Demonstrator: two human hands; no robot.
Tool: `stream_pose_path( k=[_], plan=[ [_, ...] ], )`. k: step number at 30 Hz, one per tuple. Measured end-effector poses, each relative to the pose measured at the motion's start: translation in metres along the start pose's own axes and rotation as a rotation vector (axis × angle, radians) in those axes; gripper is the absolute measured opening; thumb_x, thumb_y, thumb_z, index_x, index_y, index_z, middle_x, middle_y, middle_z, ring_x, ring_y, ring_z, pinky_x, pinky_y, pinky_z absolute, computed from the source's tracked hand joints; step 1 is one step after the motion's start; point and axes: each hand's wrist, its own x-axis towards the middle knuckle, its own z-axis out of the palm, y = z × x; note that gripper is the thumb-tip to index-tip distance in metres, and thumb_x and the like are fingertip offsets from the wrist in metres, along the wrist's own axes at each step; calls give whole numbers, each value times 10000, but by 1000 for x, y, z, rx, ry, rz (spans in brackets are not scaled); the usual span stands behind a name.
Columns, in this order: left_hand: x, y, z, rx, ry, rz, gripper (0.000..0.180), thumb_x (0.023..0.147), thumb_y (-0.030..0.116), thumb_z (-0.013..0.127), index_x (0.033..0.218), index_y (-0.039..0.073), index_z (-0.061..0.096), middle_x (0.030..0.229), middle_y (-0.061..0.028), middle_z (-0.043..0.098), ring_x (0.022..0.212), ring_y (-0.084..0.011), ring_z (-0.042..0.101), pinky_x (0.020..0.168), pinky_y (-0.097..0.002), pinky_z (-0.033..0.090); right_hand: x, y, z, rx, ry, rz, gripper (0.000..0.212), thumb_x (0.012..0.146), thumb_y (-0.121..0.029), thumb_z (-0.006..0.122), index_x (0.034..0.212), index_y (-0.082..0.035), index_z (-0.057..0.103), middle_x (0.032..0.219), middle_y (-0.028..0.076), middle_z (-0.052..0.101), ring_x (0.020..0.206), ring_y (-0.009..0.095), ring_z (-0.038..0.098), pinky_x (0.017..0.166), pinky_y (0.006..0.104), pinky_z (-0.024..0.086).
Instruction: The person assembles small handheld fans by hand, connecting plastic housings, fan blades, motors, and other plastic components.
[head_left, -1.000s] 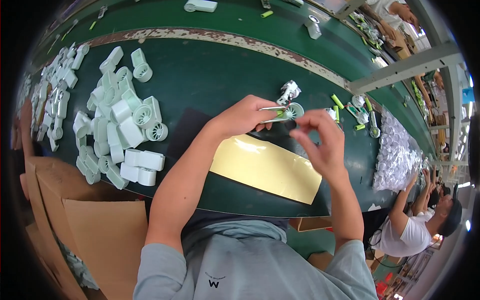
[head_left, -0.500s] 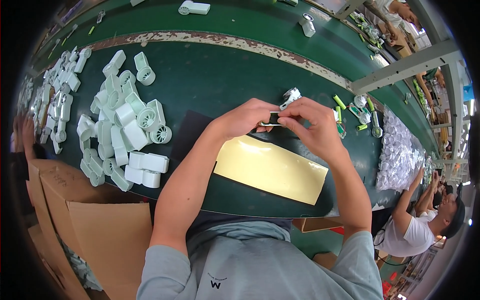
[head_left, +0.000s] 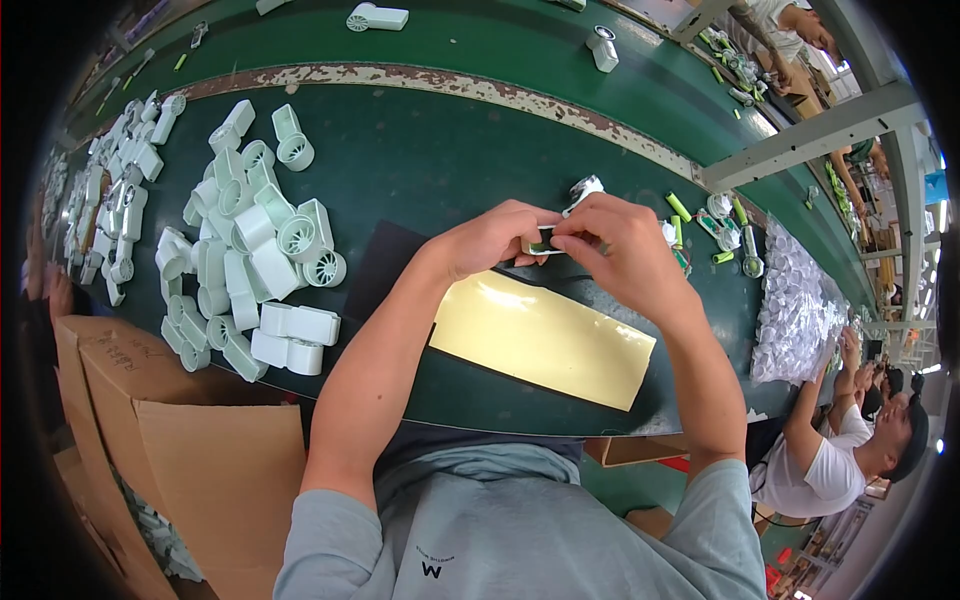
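Note:
My left hand (head_left: 488,242) is closed on a small pale-edged casing part (head_left: 543,242) with some green inside it. At the same part my right hand (head_left: 622,240) has its thumb and fingers pinched together, and what lies between those fingertips is hidden. Just beyond the hands rests a white part with a round head (head_left: 584,190). Below them lies a glossy yellow sheet (head_left: 540,340) on a dark mat. To the right of my right hand are green battery cells (head_left: 679,207) and small circuit boards with white round pieces (head_left: 722,228).
Pale green fan housings (head_left: 255,230) are heaped on the left of the table. A clear bag of white pieces (head_left: 792,305) lies at the right. Cardboard boxes (head_left: 215,480) stand at lower left. A green belt (head_left: 480,45) carries parts behind. A co-worker (head_left: 830,460) sits at right.
My right fingers have shifted slightly on the casing part, and more of its pale edge shows. Parts on the far belt have moved left. The co-worker's hands at right have moved.

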Motion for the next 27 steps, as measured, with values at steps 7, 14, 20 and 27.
stream_pose_path(
  k=[7,14,20,27],
  plan=[
    [1,0,3,58,19,2,304,837,124,456,1009,-5,670,732,17,443,647,-97,392,618,-269,334,6,-3,2,-93,-55,-10,102,820,-21,733,910,14,766,835,150,684,736,329,680,684,401,550],
    [-2,6,8,121,83,10,459,882,72,448,1271,-49,660,805,-1,545,676,-76,412,610,-242,348,-3,1,-5,222,117,-11,115,888,-18,737,990,3,786,830,134,715,826,207,715,701,346,554],
    [2,1,6,-28,26,-14,470,941,85,477,1366,-42,630,851,-12,587,725,-70,474,632,-222,372,-39,58,6,383,574,151,278,1002,-58,675,1270,16,674,1271,100,638,1104,152,652,888,263,534],
    [-7,-1,28,-5,0,-6,399,1023,113,596,1411,25,634,860,26,613,743,-69,503,661,-222,406,-41,59,28,752,294,261,545,1107,-361,443,1495,20,490,1499,150,544,1338,251,554,1101,368,460]
  ],
)
